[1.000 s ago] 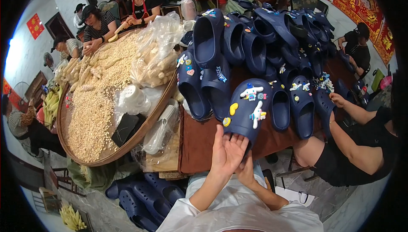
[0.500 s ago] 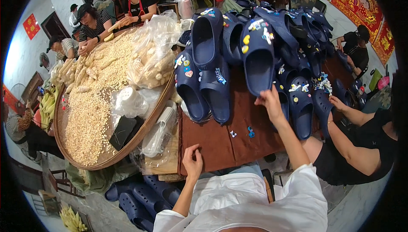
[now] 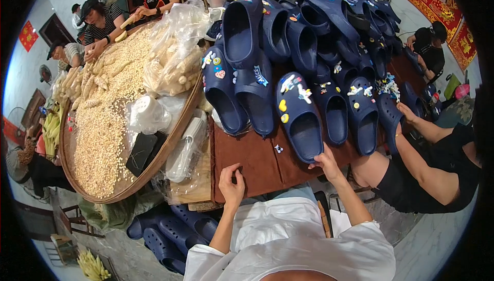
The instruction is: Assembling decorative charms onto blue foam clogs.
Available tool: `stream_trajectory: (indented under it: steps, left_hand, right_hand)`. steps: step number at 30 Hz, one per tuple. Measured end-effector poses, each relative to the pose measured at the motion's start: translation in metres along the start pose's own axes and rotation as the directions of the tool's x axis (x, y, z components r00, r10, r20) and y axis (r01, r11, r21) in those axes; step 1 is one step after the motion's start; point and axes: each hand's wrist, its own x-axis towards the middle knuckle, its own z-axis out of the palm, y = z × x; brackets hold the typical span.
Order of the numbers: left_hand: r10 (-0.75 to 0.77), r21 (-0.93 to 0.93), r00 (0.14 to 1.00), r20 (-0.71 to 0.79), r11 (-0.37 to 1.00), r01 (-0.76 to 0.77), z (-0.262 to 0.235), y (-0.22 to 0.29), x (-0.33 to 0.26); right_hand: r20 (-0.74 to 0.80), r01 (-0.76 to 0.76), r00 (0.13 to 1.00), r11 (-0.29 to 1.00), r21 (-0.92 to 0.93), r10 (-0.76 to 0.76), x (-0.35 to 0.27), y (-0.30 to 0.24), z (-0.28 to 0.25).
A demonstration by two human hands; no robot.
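Note:
My right hand is closed on the heel end of a navy slide sandal, whose toe points away from me. White, blue and yellow charms sit on its strap. My left hand rests at the near edge of the brown cloth, fingers loosely curved and apart with nothing seen in them. On the cloth, between the hands and the pile, lies a small white and blue charm. Left of the held sandal stand a decorated navy slide and another with a blue letter charm.
A heap of navy sandals covers the far table. At left, a round basket holds corn kernels and bags. More navy clogs lie below on the floor. A co-worker's hand holds a charm-covered clog at right.
My right hand has drawn the held sandal off the pile, down toward me. It now covers the spot where a blue charm lay. The whole view has shifted slightly.

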Motion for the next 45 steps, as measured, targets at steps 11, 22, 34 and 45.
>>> stream_trajectory:
  steps: [11,22,34,45]
  left_hand:
    - [0.007,0.002,1.000,-0.003,1.000,-0.007,0.002,0.001,-0.003]
    - [0.036,0.030,0.999,-0.013,0.999,-0.035,0.002,-0.002,-0.005]
    - [0.031,-0.039,0.989,-0.145,0.999,-0.037,0.002,-0.014,-0.012]
    - [-0.100,-0.123,0.936,-0.337,0.990,0.062,-0.089,-0.005,-0.087]
  right_hand:
    - [-0.115,-0.143,0.984,0.988,-0.062,0.135,0.103,0.013,-0.017]
    - [0.003,-0.186,0.983,0.982,0.038,0.186,0.161,0.010,-0.026]
    - [-0.001,-0.116,0.993,0.993,0.007,0.116,0.180,0.035,-0.024]
    - [-0.255,0.128,0.953,0.982,-0.141,-0.161,0.144,0.047,-0.022]
